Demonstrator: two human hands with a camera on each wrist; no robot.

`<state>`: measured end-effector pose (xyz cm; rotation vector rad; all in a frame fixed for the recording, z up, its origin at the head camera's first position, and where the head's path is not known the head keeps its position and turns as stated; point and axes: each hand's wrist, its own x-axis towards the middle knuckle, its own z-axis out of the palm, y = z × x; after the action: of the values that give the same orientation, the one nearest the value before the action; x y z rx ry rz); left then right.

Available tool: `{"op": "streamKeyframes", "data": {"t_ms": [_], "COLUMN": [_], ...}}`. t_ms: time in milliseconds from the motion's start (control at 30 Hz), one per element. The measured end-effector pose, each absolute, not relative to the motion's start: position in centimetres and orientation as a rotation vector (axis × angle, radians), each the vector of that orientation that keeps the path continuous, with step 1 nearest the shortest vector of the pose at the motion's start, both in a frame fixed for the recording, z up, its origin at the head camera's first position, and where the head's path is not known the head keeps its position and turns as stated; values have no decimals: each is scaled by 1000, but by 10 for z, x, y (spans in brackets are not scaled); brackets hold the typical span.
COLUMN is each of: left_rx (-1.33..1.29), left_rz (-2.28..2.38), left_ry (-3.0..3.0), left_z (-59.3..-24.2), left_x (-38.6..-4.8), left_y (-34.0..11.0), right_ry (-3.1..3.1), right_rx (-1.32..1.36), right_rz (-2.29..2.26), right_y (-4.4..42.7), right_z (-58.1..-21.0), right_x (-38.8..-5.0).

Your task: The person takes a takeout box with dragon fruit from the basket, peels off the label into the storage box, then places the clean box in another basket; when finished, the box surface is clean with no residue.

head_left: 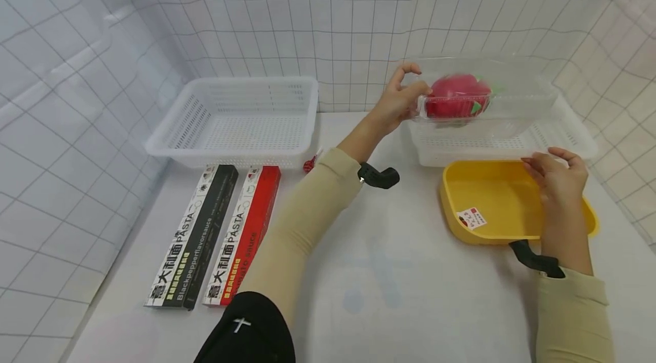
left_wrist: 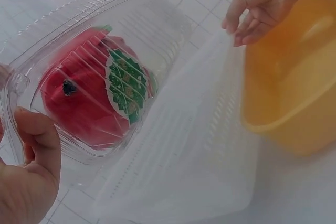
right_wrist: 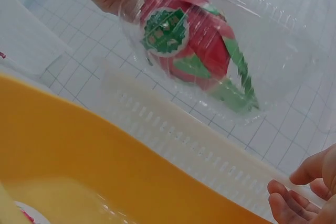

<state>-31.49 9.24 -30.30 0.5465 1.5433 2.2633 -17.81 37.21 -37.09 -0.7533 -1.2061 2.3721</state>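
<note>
My left hand [head_left: 397, 98] grips one end of a clear plastic clamshell container [head_left: 523, 92], raised above the right white basket [head_left: 430, 149]. A red dragon fruit [head_left: 456, 94] with green scales lies inside toward that end, its green round label [left_wrist: 127, 83] facing down toward the yellow basin. At the basket's front rim, my right hand [head_left: 561, 180] is bent with the rim between thumb and fingers, seeming to pinch it in the right wrist view. Directly below that hand sits the yellow basin [head_left: 451, 220] with a small white sticker [head_left: 471, 218].
Another white basket [head_left: 302, 146] stands at the back left. In front of it lie a black pasta box [head_left: 205, 237] and a red pasta box [head_left: 248, 226]. A red lollipop [head_left: 310, 164] lies beside the left forearm. White tiled-pattern sheeting [head_left: 338, 21] encloses the table.
</note>
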Motion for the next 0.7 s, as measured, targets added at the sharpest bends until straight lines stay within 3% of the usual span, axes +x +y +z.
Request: {"op": "streamKeyframes", "data": {"t_ms": [700], "left_rx": [417], "left_rz": [2172], "left_ry": [1730], "left_z": [-336], "left_x": [-315], "left_y": [134], "right_ry": [-1211], "right_rx": [-732], "right_rz": [2361], "right_y": [374], "right_z": [-368], "right_x": [-175]}}
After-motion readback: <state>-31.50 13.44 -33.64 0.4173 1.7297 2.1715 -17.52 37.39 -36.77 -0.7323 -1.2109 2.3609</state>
